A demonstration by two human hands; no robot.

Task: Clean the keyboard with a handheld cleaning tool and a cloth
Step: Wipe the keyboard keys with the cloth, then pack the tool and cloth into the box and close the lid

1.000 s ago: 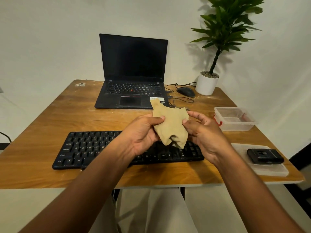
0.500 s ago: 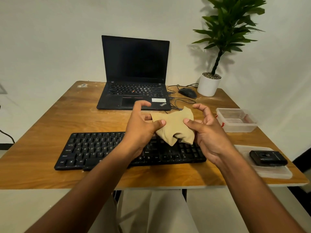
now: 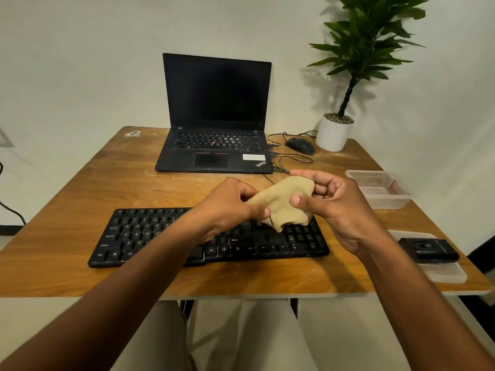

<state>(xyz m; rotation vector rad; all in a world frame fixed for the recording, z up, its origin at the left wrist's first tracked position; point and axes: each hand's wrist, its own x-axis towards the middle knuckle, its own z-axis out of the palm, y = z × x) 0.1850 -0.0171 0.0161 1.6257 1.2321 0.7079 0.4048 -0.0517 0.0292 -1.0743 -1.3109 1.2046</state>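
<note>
Holding a bunched tan cloth (image 3: 284, 203) above the right half of the black keyboard (image 3: 209, 238), both hands work close together over the middle of the wooden surface (image 3: 80, 199). The left hand (image 3: 227, 207) has its grip closed on the cloth's left end, thumb and curled fingers pinching it; the right hand (image 3: 337, 207) pinches the right end between thumb and forefinger, the other fingers curled behind the fabric. The cloth's lowest fold hangs just over the keys, and whether it touches them is hard to tell from this angle. The keyboard lies parallel to the near edge of the surface, with a bare strip of wood in front of it and wider bare wood to its left. Behind it, past another open band of wood, stands an open laptop (image 3: 217, 121) with a dark screen, and to its right a mouse (image 3: 300, 145) with loose cable and a potted plant (image 3: 334, 132) near the far right corner. Along the right edge sit a clear plastic container (image 3: 380, 191) and, nearer, a flat lid (image 3: 442, 274) bearing a black handheld tool (image 3: 428, 250), well apart from the hands.
</note>
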